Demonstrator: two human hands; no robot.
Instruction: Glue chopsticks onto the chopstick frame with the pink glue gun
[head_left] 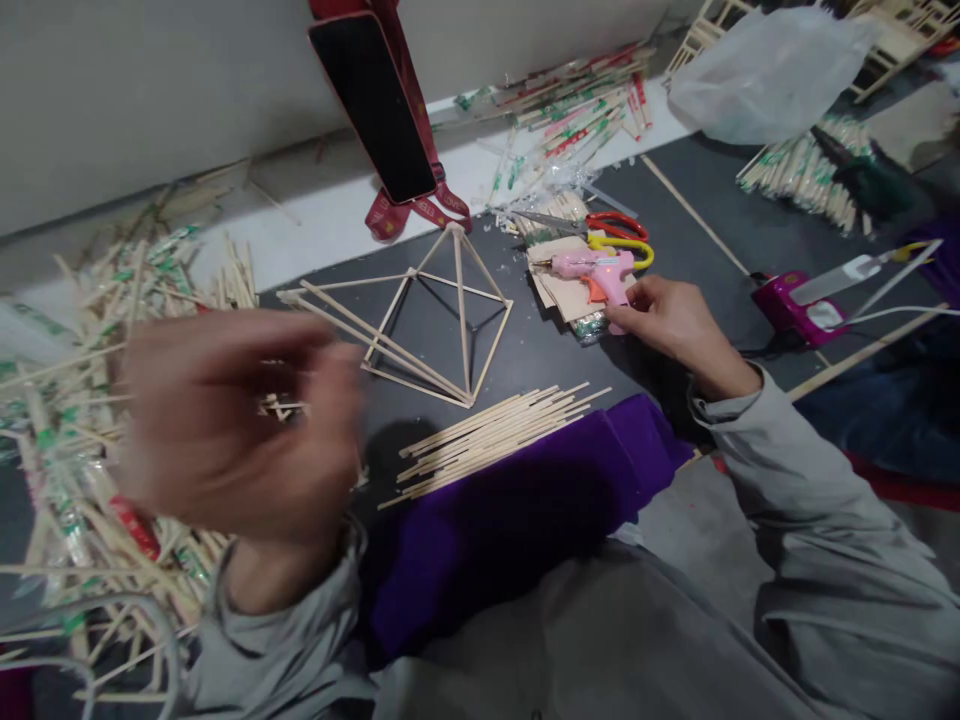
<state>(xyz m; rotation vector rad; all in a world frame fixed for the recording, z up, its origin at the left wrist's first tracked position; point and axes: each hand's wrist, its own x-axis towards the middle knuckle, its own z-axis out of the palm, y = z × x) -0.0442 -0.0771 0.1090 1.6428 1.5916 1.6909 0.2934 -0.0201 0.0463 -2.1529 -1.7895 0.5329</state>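
Observation:
My left hand (232, 420) is raised close to the camera and blurred by motion; whether it holds anything cannot be told. My right hand (671, 320) rests on the dark mat, fingers at the handle of a pink glue gun (596, 272) that lies on a piece of cardboard (559, 290). Between the hands stands a pyramid frame of wooden sticks (442, 320). A bundle of loose sticks (487, 435) lies in front of it, beside a purple cloth (525, 510).
Scissors with red and yellow handles (619, 235) lie behind the glue gun. A second, magenta glue gun (795, 305) sits at the right. Wrapped chopsticks (67, 420) are piled at the left and along the back. A phone (373, 105) hangs overhead. A plastic bag (765, 75) lies at the back right.

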